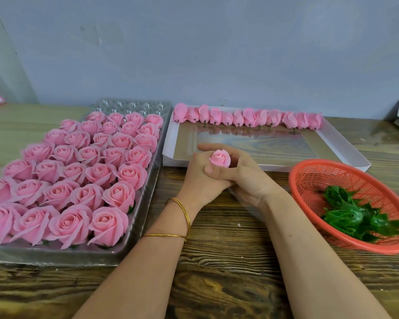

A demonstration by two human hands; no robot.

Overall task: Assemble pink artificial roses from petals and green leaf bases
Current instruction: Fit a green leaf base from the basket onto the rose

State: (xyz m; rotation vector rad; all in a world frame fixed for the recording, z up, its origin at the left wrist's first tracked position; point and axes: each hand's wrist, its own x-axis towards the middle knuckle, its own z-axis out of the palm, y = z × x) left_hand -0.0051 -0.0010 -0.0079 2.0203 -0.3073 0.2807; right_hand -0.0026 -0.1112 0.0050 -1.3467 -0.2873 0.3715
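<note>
Two hands meet mid-table in the head view: the left hand [200, 178] and right hand [244, 180] both curl round one pink rosebud [220, 158], whose top shows above the fingers. Too hard a squeeze could crush its petals. Too loose a hold could let them unfurl. Green leaf bases [352, 217] lie in the red basket [309, 171]. No writing or brand is legible.

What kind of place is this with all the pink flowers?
Probably a small workshop where fake flowers are made by hand. A clear tray holds rows of finished pink roses, a white box holds a line of rosebuds, and a red basket holds green leaf bases.
</note>
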